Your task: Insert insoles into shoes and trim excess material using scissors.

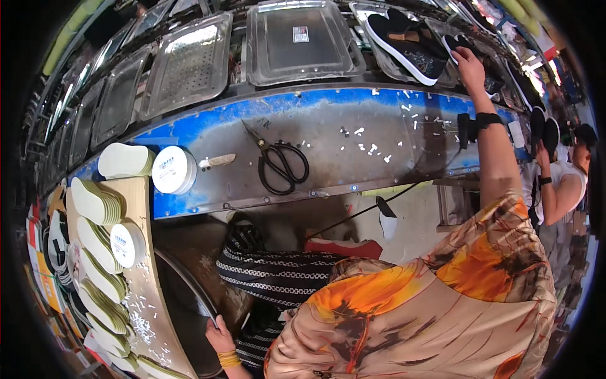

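My right hand reaches far forward and grips the edge of a black shoe with a white sole on the tray line. A black shoe of the same kind lies just left of it. Low in the view, my left hand is closed beside the curved rim of a dark tub; what its fingers hold, if anything, cannot be made out. Black-handled scissors lie on the metal bench, their blades pointing away. A small knife with a worn pale handle rests left of them.
Clear plastic trays line the back. White round tubs stand at left, near stacked pale insoles on a board. White scraps dot the bench. Another person works at far right.
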Available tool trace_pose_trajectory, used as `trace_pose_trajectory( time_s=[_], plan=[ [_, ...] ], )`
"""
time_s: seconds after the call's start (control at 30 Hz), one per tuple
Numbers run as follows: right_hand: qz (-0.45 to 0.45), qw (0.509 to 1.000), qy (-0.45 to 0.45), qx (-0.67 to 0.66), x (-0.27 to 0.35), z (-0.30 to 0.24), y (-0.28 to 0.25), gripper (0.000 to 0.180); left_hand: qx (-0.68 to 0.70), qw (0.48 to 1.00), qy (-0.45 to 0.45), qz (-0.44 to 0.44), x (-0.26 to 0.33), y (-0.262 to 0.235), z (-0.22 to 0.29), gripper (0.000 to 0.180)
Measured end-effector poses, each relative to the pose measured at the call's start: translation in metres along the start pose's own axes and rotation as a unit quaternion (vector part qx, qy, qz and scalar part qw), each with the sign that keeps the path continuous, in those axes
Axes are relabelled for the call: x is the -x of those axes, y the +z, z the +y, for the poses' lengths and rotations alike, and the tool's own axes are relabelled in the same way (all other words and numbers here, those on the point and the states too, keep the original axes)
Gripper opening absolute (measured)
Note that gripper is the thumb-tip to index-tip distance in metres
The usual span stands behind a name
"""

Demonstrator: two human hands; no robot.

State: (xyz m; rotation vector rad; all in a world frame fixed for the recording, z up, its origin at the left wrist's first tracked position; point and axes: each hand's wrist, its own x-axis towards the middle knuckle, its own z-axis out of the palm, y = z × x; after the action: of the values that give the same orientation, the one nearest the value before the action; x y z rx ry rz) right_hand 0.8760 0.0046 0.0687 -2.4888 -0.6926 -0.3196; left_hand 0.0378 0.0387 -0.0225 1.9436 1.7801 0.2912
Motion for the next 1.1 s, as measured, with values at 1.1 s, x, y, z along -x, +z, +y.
trace_pose_trajectory(
  time_s=[1.1],
  plan=[
    [-0.258,0.937,-0.237,0.0,0.009,-0.073,0.0,0.057,0.34,0.506,0.098,-0.787,-0.077,0.174,0.34,0.03]
  ],
)
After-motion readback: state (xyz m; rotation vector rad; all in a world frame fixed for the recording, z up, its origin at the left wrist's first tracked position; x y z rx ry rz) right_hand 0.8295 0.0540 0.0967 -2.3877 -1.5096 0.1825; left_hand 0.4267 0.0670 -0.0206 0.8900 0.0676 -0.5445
